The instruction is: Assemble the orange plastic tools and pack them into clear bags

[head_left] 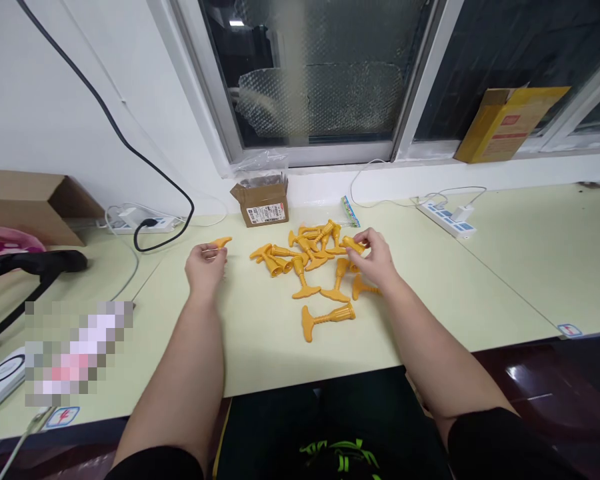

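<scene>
At the left of the pile, my left hand point(206, 268) is closed around a yellow T-handled plastic piece point(223, 243); only its end shows past the fingers. On the pile's right side, my right hand point(375, 259) pinches another yellow plastic piece point(352, 244) between thumb and fingers. Between the hands lies a heap of similar yellow pieces point(316, 245), each with a wing-shaped handle, a twisted shaft and a ribbed cup-like end. One single piece point(329, 320) rests nearer the table's front edge. My right wrist partly covers another piece point(364, 288).
Behind the heap stand a small open cardboard box point(265, 203) and a colourful packet point(351, 211). Power strips lie at the right point(446, 219) and left point(153, 225). A black cable point(130, 147) hangs down on the left. A yellow carton point(510, 127) leans against the window.
</scene>
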Action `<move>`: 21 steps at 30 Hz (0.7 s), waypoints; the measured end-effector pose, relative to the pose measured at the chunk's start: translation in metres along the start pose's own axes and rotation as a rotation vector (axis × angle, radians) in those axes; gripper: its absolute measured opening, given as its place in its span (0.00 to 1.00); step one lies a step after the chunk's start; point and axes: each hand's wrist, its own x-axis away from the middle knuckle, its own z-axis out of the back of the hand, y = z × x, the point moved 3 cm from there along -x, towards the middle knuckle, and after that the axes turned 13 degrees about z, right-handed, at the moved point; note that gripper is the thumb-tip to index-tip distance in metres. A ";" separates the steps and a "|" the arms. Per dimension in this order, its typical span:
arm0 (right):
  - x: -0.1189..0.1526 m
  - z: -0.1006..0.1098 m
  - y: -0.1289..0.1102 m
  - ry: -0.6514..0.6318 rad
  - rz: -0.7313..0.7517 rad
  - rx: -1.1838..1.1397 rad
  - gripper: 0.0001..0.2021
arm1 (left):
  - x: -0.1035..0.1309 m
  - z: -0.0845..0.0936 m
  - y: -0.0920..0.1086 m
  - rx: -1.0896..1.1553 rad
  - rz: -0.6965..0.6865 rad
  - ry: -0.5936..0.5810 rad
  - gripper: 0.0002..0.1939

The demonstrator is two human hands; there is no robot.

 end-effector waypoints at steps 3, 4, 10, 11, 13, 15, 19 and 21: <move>-0.003 0.022 0.030 0.041 -0.140 0.037 0.13 | -0.026 0.021 -0.013 -0.276 -0.005 0.075 0.13; -0.004 0.030 0.040 0.063 -0.189 0.033 0.13 | -0.031 0.025 -0.016 -0.308 0.003 0.091 0.12; 0.003 0.077 0.096 0.222 -0.369 0.187 0.24 | -0.047 0.025 -0.028 -0.270 0.008 0.096 0.15; 0.006 0.082 0.105 0.215 -0.382 0.222 0.24 | -0.049 0.024 -0.030 -0.266 0.012 0.100 0.15; 0.014 0.089 0.123 0.183 -0.427 0.263 0.22 | -0.053 0.024 -0.032 -0.285 0.030 0.112 0.14; 0.023 0.091 0.138 0.126 -0.494 0.285 0.19 | -0.054 0.025 -0.032 -0.312 0.025 0.122 0.13; 0.034 0.088 0.157 0.053 -0.625 0.330 0.18 | -0.039 0.022 -0.019 -0.344 -0.086 0.144 0.15; 0.035 0.085 0.161 0.038 -0.666 0.337 0.22 | -0.019 0.013 -0.007 -0.393 -0.203 0.124 0.17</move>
